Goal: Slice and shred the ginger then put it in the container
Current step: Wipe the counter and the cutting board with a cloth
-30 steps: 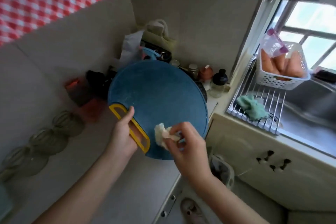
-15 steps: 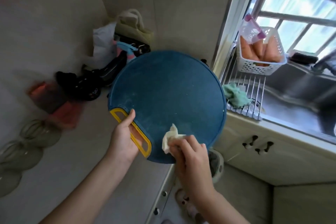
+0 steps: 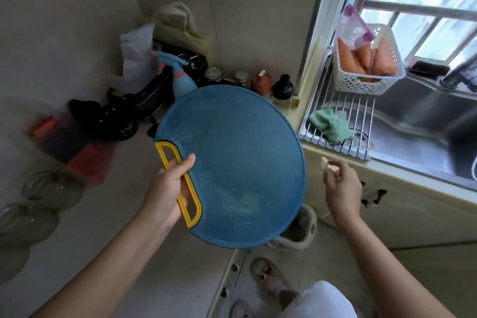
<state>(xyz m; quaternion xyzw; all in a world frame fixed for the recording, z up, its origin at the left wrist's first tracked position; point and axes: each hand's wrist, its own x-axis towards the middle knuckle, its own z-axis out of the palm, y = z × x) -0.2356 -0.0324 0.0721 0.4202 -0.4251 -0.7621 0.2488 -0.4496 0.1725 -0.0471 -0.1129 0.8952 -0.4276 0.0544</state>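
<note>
Board, round and blue, hangs tilted past the front edge of the table, over a small bin on the floor. Our left hand grips its yellow handle, with the fingers curled through the slot and the thumb on the blue face. Our right hand is off the board's right edge, in front of the cabinet under the sink. It pinches a small pale scrap, and we cannot tell whether that is ginger. A basket of carrots stands on the rack over the sink.
</note>
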